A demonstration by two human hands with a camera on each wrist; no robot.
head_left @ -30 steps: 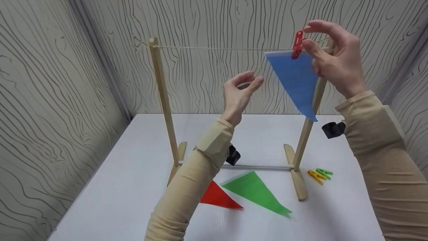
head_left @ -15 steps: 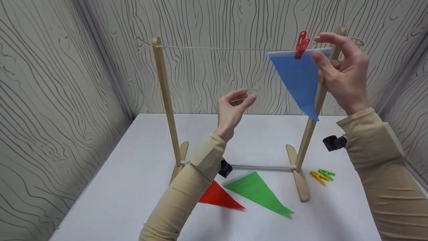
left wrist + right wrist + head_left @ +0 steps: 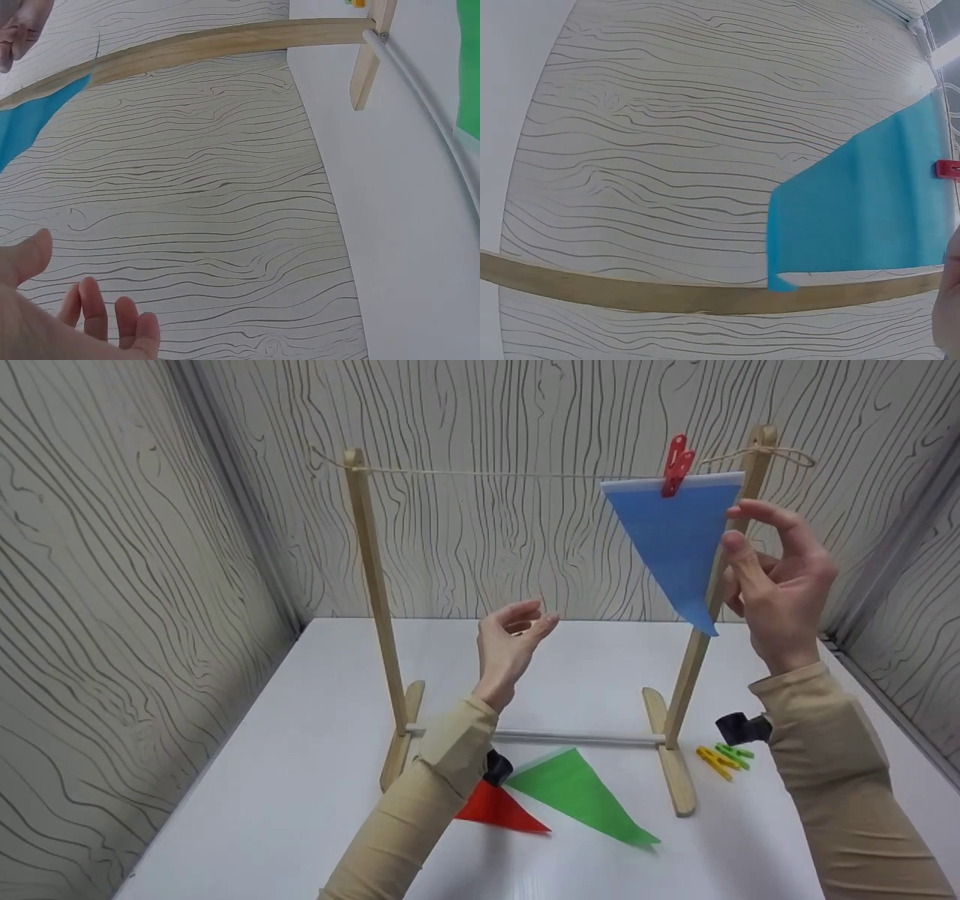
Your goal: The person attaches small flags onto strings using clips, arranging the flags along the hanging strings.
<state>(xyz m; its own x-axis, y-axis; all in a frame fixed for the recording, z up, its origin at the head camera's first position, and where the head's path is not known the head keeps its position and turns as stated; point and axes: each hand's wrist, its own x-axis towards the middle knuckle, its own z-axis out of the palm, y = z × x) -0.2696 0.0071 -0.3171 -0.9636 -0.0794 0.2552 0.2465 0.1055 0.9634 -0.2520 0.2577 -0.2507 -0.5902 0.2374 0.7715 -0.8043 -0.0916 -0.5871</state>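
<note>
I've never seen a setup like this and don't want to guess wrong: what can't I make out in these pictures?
Head view: the left part of the red flag, hidden behind the left sleeve.
Left wrist view: the rest of the green flag, cut off by the right edge, and of the blue flag, by the left edge.
Right wrist view: most of the right hand, cut off by the right edge.

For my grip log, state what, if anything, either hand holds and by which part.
Neither the left hand nor the right hand holds anything; the red clothespin grips the blue pennant by its top edge.
</note>
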